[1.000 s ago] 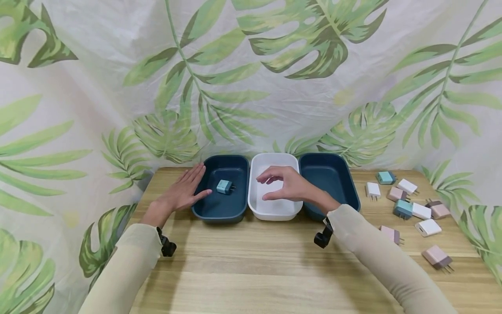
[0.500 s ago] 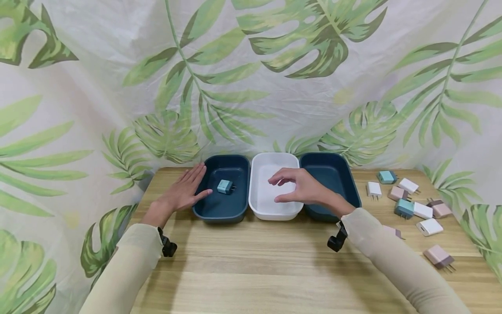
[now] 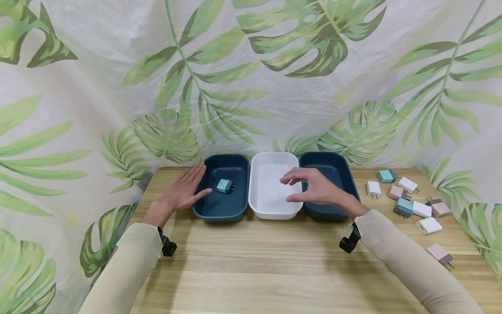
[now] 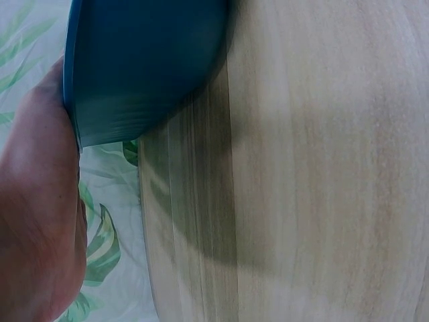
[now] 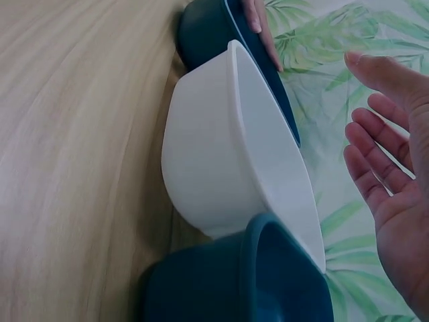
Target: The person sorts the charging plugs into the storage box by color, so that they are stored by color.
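Observation:
My left hand (image 3: 182, 191) rests at the left rim of a dark blue tub (image 3: 221, 213), its fingers straight and the thumb reaching over the edge. Inside that tub lies a teal plug-in charger (image 3: 224, 186) with its prongs to the right. In the left wrist view the side of the hand (image 4: 41, 201) meets the wall of the tub (image 4: 147, 67). My right hand (image 3: 315, 186) hovers over the seam between the white tub (image 3: 270, 209) and the right dark blue tub (image 3: 327, 213). Its fingers are loosely bent with nothing between them, as the right wrist view also shows.
Several chargers lie loose on the right of the wooden table (image 3: 251, 266), among them a teal one (image 3: 403, 207), a white one (image 3: 373, 189) and a pink one (image 3: 439, 253). A leaf-printed cloth (image 3: 219, 87) hangs behind the tubs.
My right hand has moved to the right, from over the white tub toward the right dark blue tub. The left hand and the charger in the left tub have stayed put.

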Tool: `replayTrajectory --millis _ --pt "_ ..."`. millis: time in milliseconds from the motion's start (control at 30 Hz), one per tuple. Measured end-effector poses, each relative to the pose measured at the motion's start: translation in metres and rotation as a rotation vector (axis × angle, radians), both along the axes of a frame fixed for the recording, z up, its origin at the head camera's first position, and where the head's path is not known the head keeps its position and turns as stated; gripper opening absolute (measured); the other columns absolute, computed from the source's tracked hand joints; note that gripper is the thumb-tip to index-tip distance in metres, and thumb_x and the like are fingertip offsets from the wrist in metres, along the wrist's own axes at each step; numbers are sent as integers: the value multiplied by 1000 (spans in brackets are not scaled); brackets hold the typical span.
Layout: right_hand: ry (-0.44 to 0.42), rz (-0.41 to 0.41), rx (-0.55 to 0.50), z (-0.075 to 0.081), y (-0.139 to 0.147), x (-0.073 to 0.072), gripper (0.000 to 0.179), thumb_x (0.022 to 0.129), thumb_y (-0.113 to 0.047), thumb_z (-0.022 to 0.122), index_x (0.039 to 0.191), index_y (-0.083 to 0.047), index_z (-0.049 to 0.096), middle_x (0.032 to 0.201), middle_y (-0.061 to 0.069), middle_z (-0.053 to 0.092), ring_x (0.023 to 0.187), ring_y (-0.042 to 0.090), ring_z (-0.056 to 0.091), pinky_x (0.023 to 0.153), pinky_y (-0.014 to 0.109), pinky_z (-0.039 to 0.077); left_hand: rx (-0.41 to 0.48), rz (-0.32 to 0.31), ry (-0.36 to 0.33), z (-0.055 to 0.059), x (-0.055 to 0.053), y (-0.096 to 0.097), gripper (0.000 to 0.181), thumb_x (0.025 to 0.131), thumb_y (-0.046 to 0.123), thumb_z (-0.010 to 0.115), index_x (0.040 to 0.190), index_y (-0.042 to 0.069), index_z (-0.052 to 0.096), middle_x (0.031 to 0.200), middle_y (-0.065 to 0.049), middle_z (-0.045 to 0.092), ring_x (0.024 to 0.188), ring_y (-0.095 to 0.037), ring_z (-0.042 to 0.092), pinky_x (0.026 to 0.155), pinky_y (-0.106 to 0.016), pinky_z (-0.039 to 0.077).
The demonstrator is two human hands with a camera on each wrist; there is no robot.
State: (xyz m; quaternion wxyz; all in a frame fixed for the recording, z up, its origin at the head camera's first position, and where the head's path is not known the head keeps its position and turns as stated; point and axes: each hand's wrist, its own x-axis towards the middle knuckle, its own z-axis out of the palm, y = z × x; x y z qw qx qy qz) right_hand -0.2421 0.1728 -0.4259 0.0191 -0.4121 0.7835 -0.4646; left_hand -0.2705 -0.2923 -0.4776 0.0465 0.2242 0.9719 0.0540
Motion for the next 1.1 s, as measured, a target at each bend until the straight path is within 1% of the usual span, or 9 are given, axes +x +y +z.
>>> replayTrajectory --millis 100,267,367,500,567,667,767,900,1100 --pt "-3 -18 13 1 6 2 43 82 -7 92 122 -5 77 122 9 75 109 31 70 97 45 60 4 -3 -2 0 0 0 91 110 60 41 170 1 7 178 -18 1 164 -37 3 131 -57 7" --pt "11 -48 34 0 18 4 42 81 -9 93 120 -8 78 120 10 75 105 14 69 95 38 60 4 -3 -4 1 0 1 91 110 61 41 170 1 7 178 -18 1 164 -37 3 131 -58 7" --pt "17 -60 49 1 25 4 41 82 -11 93 121 -10 78 120 10 75 104 15 69 96 37 60 9 -3 -5 0 0 1 90 110 60 41 170 1 7 178 -18 1 164 -37 3 131 -58 7" --pt "22 -66 69 3 33 5 42 83 -13 93 122 -13 77 119 5 74 106 26 70 97 38 60 20 -2 -9 -1 0 0 90 110 60 41 169 0 7 178 -18 1 164 -37 2 131 -58 6" --pt "28 -69 82 4 38 6 43 83 -14 93 123 -14 77 119 2 74 106 27 71 97 39 60 24 -1 -9 -1 0 0 90 110 59 41 170 1 6 178 -18 1 164 -37 2 131 -57 5" --pt "39 -74 93 5 44 7 45 83 -14 93 125 -15 77 118 1 74 107 20 71 96 40 60 23 2 -7 -2 0 -1 90 110 59 42 170 2 5 178 -17 0 164 -37 3 132 -56 5" --pt "64 -91 101 5 52 8 45 82 -13 93 125 -15 77 118 0 73 107 11 69 94 32 60 15 3 0 -2 0 -2 91 110 60 41 170 3 5 178 -15 0 164 -37 3 132 -56 6" --pt "92 -96 85 6 63 9 46 80 -8 93 123 -12 77 117 4 74 104 9 67 92 21 56 8 6 6 -1 0 -1 91 110 62 41 170 3 6 179 -15 -1 164 -37 5 132 -56 7" --pt "77 -100 93 9 77 12 45 80 -4 91 123 -9 77 120 8 73 106 6 66 94 19 54 9 10 -1 -2 1 -1 92 109 63 40 170 3 7 179 -14 0 164 -37 5 132 -56 7"
